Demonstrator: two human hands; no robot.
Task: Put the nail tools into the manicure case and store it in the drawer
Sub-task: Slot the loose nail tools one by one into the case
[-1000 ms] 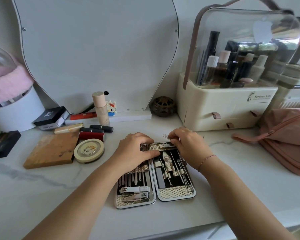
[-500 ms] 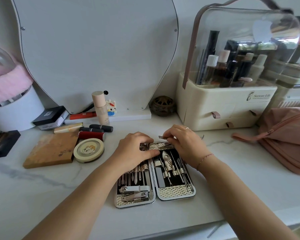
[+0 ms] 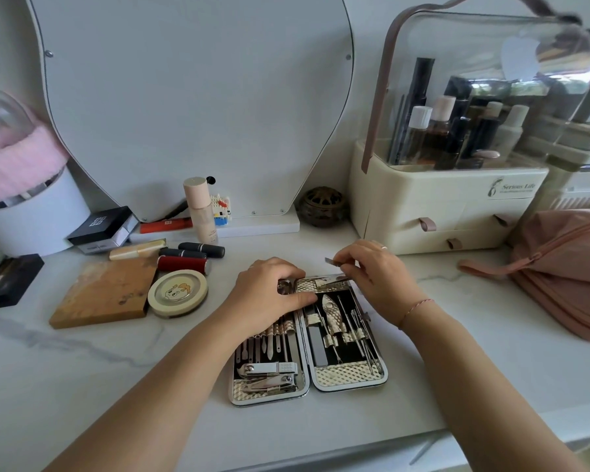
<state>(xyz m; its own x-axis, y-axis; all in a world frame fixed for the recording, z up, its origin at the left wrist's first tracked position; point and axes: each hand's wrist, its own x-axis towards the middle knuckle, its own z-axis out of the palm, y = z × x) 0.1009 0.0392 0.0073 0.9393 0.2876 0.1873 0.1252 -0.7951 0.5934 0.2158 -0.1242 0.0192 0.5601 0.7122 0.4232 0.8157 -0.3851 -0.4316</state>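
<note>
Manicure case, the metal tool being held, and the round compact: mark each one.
manicure case [image 3: 349, 378]: head view, patterned lower panel of its right half.
metal tool [image 3: 330, 260]: head view, its exposed flat tip at the left end.
round compact [image 3: 178, 291]: head view, middle of its lid.

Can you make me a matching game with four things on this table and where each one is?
Things:
1 manicure case
2 thin metal tool
3 pink bag
4 round tin

Places:
A pinched in the right hand
B beside the brown palette
C lying open under the left hand
D far right on the counter

Pairs: 1-C, 2-A, 3-D, 4-B.
</note>
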